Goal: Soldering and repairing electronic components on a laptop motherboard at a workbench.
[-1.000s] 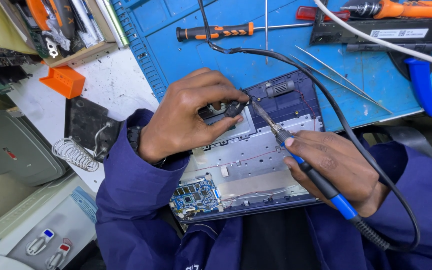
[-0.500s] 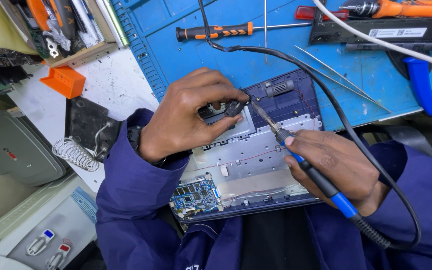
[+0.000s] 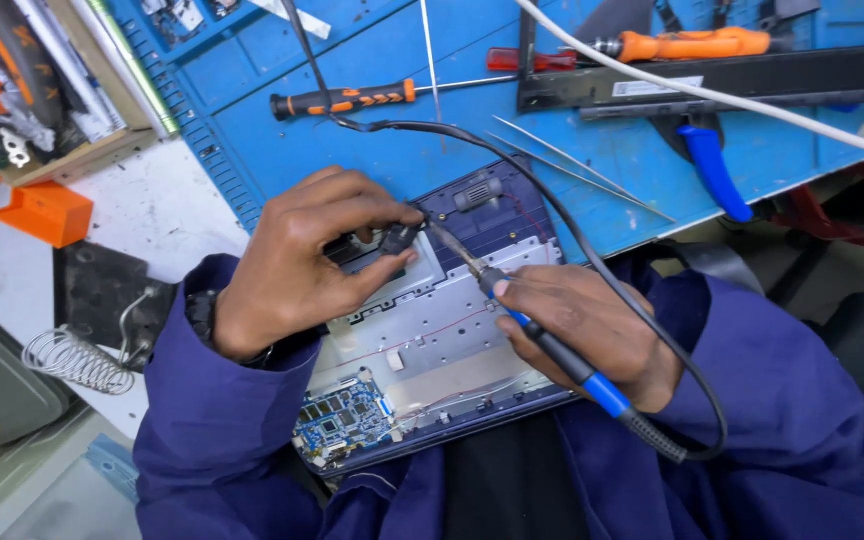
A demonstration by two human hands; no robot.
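Left hand (image 3: 297, 265) pinches a small black part (image 3: 395, 240) (light, probably fragile) by its edges; right hand (image 3: 592, 330) grips the soldering iron (image 3: 542, 340) pen-like, tip beside it.

L hand (image 3: 302, 270) sits centre-left of frame, palm down, wrist bent, thumb & index pinched together at their tips toward centre. R hand (image 3: 592, 335) is centre-right, curled in a pen-style grip, index extended fwd, knuckles up. Both forearms in dark blue sleeves come up from bottom edge, elbows spread outward, hands close together but apart.
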